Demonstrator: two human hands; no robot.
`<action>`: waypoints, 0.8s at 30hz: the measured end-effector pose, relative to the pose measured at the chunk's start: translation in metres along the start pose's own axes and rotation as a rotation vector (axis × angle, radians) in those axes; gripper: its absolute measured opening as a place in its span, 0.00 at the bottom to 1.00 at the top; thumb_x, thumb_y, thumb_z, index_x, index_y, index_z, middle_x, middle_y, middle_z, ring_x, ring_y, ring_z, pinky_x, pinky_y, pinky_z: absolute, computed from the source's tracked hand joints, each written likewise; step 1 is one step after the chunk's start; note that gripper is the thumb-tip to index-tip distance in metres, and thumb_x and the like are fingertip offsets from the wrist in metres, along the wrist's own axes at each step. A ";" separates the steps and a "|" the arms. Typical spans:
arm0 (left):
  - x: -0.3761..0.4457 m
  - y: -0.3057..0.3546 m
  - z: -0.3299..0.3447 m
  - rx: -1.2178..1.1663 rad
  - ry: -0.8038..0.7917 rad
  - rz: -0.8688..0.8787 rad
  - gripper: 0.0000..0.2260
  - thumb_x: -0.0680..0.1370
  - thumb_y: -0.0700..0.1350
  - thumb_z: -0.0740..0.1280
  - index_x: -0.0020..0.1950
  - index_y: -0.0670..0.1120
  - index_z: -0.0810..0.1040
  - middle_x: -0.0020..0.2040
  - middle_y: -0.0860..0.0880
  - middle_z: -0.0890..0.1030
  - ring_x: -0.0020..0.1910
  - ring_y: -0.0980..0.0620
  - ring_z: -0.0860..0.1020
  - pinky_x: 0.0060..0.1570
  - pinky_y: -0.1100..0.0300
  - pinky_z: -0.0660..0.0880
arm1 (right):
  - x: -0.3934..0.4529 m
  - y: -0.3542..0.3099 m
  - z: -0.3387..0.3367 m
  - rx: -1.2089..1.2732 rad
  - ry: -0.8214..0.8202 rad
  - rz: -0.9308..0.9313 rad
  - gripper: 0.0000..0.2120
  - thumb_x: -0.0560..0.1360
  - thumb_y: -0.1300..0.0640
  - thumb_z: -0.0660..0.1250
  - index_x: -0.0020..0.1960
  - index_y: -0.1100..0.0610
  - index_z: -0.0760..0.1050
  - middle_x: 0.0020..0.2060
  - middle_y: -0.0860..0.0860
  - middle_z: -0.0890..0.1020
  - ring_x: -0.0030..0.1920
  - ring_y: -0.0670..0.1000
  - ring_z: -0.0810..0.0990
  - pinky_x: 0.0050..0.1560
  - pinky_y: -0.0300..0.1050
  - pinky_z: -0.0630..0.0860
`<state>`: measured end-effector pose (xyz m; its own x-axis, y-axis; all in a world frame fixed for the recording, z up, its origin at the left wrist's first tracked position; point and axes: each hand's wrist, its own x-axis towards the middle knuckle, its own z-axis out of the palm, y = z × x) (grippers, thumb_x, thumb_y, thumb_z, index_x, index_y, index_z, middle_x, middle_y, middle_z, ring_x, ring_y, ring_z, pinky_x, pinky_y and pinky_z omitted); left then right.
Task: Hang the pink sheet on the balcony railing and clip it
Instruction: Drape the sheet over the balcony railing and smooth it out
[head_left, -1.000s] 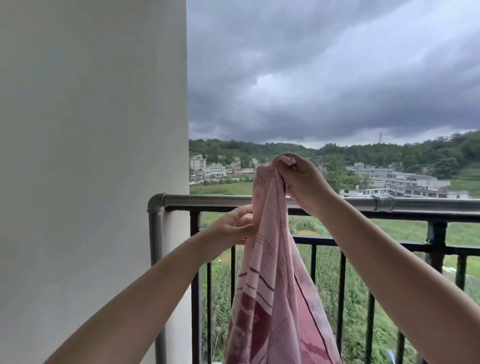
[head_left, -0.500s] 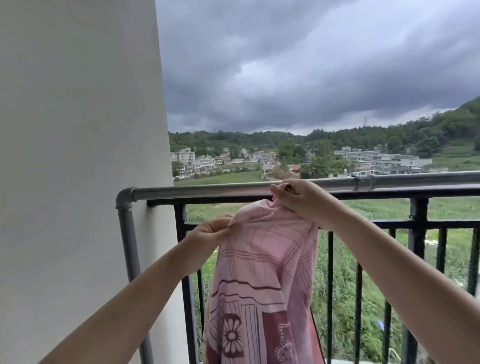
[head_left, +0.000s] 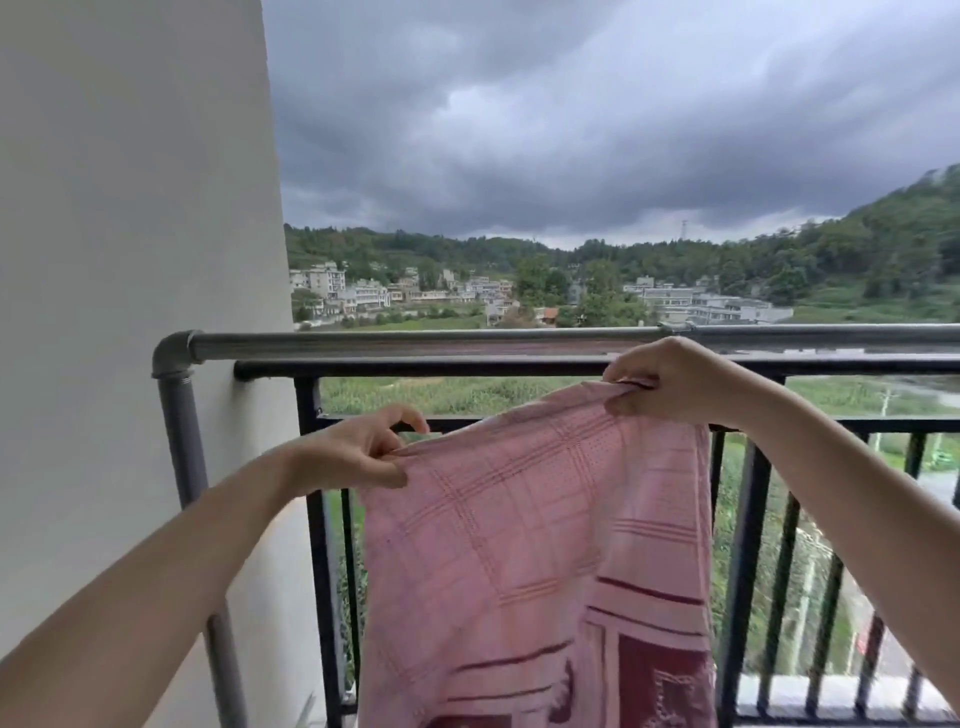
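The pink sheet (head_left: 524, 545), checked with dark red patterns lower down, hangs spread between my hands on my side of the railing. My left hand (head_left: 353, 452) pinches its upper left edge between thumb and fingers. Higher up, my right hand (head_left: 670, 379) grips the upper right edge, just below the black top bar of the balcony railing (head_left: 415, 368). The sheet's top edge slopes up from left to right and stays below that bar. No clip is in view.
A grey metal pipe (head_left: 415, 340) runs along above the black bar and bends down at an elbow (head_left: 174, 353) beside the white wall (head_left: 130, 260) on the left. Vertical black bars stand behind the sheet. Fields and buildings lie beyond.
My hands have drawn apart, left hand to the left and right hand to the right, spreading the bunched sheet out wide. The sheet's top edge now sits lower than the rail.
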<state>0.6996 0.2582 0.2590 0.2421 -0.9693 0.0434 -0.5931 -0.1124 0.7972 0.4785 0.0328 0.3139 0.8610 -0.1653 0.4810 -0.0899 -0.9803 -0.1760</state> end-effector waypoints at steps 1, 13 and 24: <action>-0.002 -0.004 -0.010 0.158 -0.015 -0.101 0.16 0.64 0.48 0.69 0.49 0.45 0.73 0.41 0.44 0.78 0.40 0.45 0.79 0.39 0.59 0.75 | 0.001 0.010 -0.001 -0.024 0.008 0.023 0.07 0.69 0.60 0.71 0.47 0.59 0.80 0.33 0.44 0.77 0.37 0.47 0.76 0.35 0.23 0.68; -0.031 -0.003 -0.044 -0.121 1.305 -0.056 0.12 0.78 0.38 0.56 0.53 0.38 0.77 0.39 0.43 0.84 0.32 0.49 0.79 0.37 0.62 0.76 | 0.043 -0.003 0.036 -0.229 0.426 0.274 0.12 0.73 0.59 0.63 0.35 0.63 0.79 0.29 0.58 0.78 0.35 0.57 0.78 0.31 0.39 0.67; -0.059 0.019 -0.077 0.962 1.401 -0.201 0.26 0.80 0.44 0.55 0.74 0.38 0.49 0.73 0.36 0.61 0.72 0.37 0.58 0.72 0.42 0.53 | 0.092 -0.075 0.034 0.353 0.669 0.109 0.14 0.72 0.62 0.65 0.56 0.65 0.70 0.38 0.50 0.76 0.39 0.50 0.75 0.41 0.38 0.72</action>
<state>0.7329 0.3298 0.3180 0.4912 -0.0651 0.8686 -0.5582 -0.7890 0.2565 0.5811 0.0952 0.3421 0.3595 -0.4002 0.8430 0.1051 -0.8803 -0.4627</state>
